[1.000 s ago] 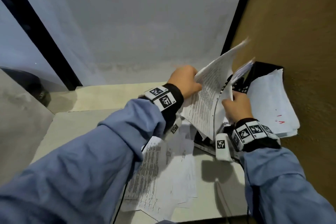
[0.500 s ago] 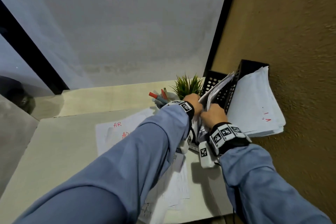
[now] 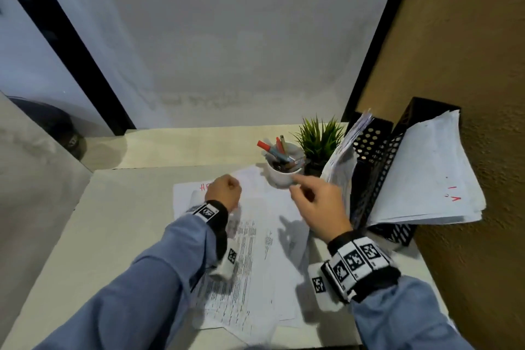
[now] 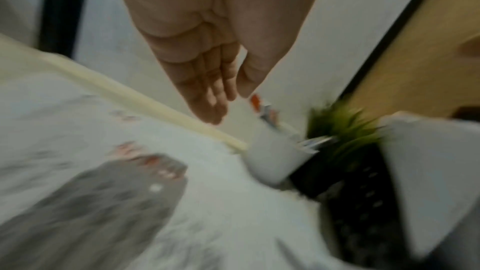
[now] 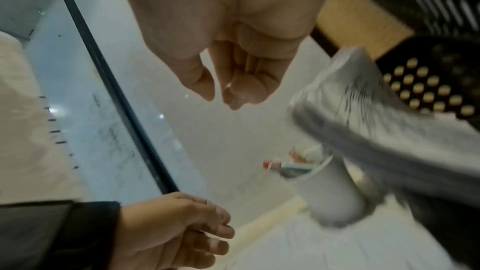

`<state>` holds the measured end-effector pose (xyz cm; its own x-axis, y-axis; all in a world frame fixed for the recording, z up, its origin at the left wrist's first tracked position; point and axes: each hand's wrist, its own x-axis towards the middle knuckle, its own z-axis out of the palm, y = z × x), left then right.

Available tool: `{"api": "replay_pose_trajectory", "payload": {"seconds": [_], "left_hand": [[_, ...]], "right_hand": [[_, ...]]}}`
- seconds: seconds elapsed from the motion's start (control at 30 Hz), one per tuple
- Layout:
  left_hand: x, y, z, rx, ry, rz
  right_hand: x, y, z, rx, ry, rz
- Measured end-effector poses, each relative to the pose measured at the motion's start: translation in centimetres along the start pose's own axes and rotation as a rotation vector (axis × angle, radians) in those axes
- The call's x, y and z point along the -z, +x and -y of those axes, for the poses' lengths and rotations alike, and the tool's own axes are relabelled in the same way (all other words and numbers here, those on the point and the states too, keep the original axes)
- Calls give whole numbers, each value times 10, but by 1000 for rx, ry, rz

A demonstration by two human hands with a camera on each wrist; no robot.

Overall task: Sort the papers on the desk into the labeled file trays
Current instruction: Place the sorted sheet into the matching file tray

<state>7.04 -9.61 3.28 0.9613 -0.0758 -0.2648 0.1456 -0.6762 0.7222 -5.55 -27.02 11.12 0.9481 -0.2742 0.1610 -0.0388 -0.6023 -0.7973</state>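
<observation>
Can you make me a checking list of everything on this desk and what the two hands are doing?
Surface: pale cream desk top.
Job's things: loose printed white papers on desk; black perforated file trays holding paper stacks.
Clutter: white cup of pens; small green spiky plant.
Grip: left hand and right hand above papers, holding nothing.
Cables: nothing seen.
Surroundings: white wall panel; tan textured wall.

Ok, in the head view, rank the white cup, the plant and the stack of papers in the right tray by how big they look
1. Stack of papers in the right tray, clearly largest.
2. Plant and white cup look about alike; the plant's leaves spread slightly wider, but its pot is partly hidden, so I won't rank them.
</observation>
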Motion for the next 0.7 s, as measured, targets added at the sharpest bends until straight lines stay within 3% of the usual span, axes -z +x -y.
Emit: {"api": "replay_pose_trajectory", "payload": {"seconds": [0.1, 0.2, 0.3, 0.47, 0.7], "left_hand": [[13, -11, 67, 232, 274, 9], [15, -31, 106, 387, 381, 35], [13, -44, 121, 375, 364, 39], [9, -60, 128, 392, 383, -23], [12, -78, 127, 261, -48, -174]], "right_hand": [[-47, -22, -23, -192, -55, 278], [-81, -36, -55, -461, -161, 376], [-97, -46, -70, -640, -122, 316], [-116, -53, -78, -728, 49, 313], [-117, -55, -78, -766, 105, 271]]}}
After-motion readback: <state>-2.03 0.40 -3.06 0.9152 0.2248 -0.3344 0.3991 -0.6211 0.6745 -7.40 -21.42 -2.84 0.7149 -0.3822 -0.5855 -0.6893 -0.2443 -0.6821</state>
